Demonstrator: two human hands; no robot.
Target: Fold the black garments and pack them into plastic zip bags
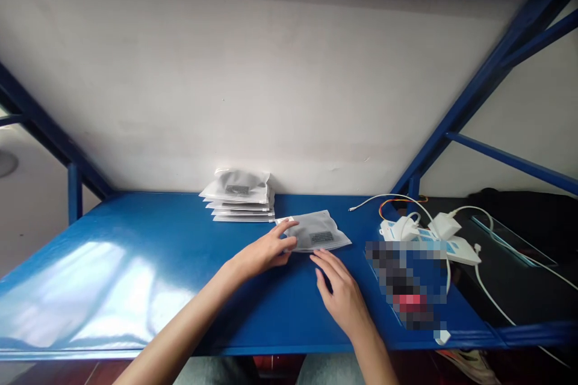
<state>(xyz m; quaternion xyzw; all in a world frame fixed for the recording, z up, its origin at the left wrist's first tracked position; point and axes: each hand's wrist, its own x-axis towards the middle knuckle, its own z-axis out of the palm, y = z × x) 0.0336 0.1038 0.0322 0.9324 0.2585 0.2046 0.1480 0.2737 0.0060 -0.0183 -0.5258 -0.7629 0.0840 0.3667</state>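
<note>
A flat grey plastic pouch (316, 230) with a dark label lies on the blue shelf (135, 252). My left hand (266, 249) rests at its left edge, thumb over the corner and fingers curled under it, gripping the pouch. Stretched flat on the shelf, my right hand (341, 292) has its fingers open and their tips touch the pouch's near edge. Behind the pouch, against the wall, sits a stack of several similar pouches (239, 195).
White chargers and cables (428, 231) lie on the shelf's right side, beside a blurred patch. A dark surface (519, 252) extends to the right. Blue steel struts (474, 90) frame the shelf; a white wall closes the back.
</note>
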